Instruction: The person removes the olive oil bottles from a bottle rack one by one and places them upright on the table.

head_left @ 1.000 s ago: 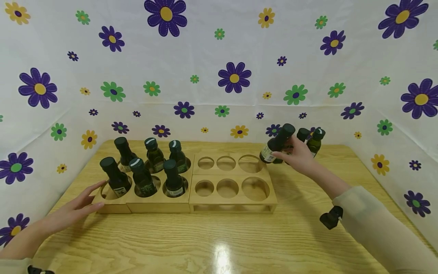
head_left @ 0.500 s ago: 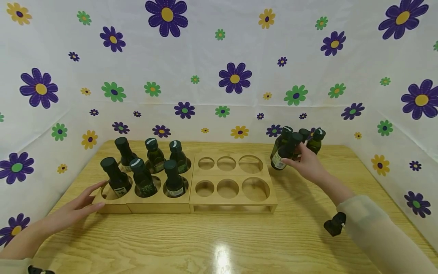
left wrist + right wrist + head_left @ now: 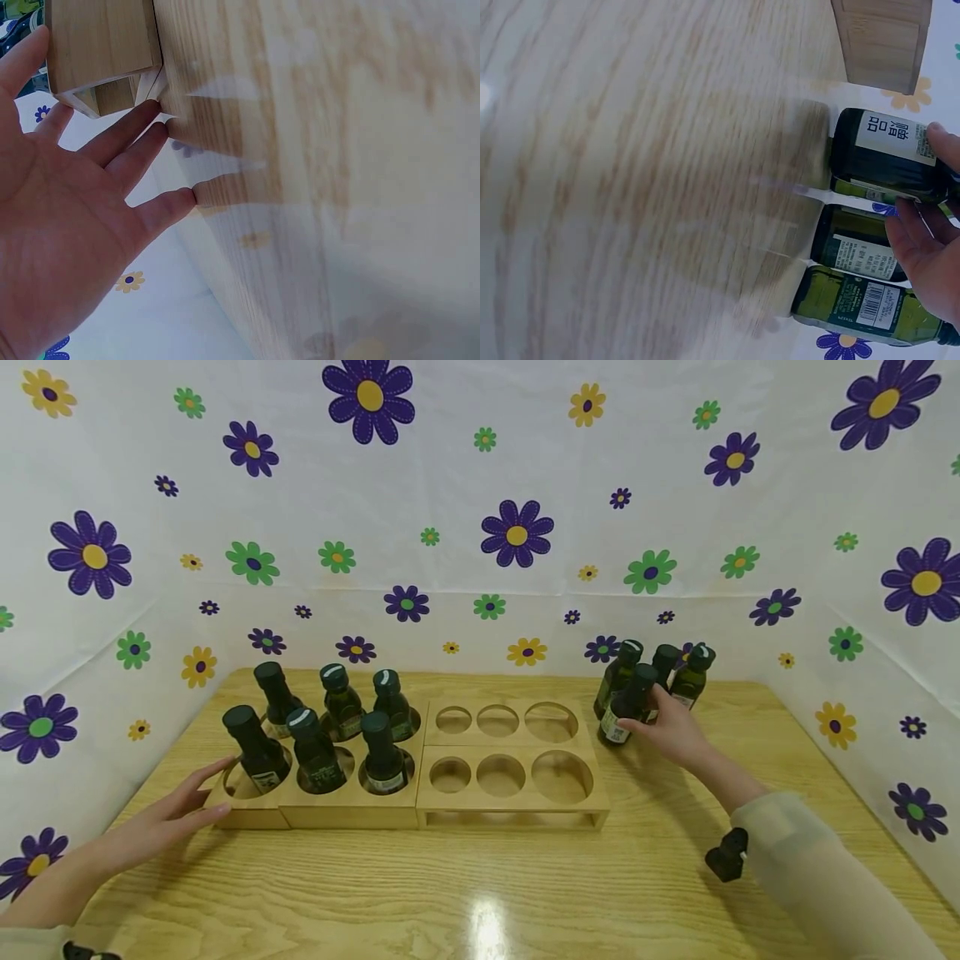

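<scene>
At the right back of the table, my right hand (image 3: 670, 727) grips a dark glass bottle (image 3: 622, 714) with a black cap and a pale label. In the right wrist view the bottle (image 3: 885, 142) stands nearly upright, its base at or just over the table. Close behind it are several green bottles (image 3: 691, 677), one of them (image 3: 855, 300) with a barcode label. With fingers spread, my left hand (image 3: 161, 822) touches the left end of a wooden rack (image 3: 348, 816). Several dark bottles (image 3: 318, 760) lean in that rack's round holes.
Joined on its right is a lower wooden rack (image 3: 513, 802) with several round holes of different sizes. White flowered cloth (image 3: 450, 468) walls the back and both sides of the wooden table (image 3: 390, 893).
My right hand has carried the dark bottle right and down from beside the rack, turning it from tilted to nearly upright near the other bottles. The left hand stays put.
</scene>
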Tool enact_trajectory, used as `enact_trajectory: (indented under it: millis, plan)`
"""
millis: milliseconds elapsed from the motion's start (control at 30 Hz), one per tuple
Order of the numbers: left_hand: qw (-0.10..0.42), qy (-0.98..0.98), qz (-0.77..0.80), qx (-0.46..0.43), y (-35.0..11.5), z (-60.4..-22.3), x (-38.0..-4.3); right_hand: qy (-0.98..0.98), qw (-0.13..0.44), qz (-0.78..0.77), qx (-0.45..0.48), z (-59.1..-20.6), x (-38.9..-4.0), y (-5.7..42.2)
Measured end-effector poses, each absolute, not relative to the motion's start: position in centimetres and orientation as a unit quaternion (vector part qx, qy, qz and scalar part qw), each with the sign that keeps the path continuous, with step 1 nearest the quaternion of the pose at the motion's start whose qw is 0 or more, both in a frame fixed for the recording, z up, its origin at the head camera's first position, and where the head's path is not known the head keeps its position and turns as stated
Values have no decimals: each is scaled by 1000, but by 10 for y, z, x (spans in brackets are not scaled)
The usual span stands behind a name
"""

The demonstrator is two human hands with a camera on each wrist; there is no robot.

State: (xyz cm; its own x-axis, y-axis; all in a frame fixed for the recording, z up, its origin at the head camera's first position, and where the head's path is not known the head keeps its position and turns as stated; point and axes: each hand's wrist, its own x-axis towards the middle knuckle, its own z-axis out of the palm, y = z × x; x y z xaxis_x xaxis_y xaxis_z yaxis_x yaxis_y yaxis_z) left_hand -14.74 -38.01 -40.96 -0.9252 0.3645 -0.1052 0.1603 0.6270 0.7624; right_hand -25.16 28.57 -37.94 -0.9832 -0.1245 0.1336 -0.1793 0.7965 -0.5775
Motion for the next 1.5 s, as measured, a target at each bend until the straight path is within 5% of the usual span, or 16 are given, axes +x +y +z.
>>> enact_trajectory:
  millis: [733, 1167, 1500]
  plan:
    - [129, 890, 414, 143, -381, -412, -148, -934, 30, 350, 63, -384, -252, 284]
    - [124, 895, 404, 140, -379, -408, -149, -891, 142, 425, 79, -372, -217, 284]
    - [124, 891, 412, 144, -380, -410, -147, -857, 134, 468, 167, -365, -200, 233]
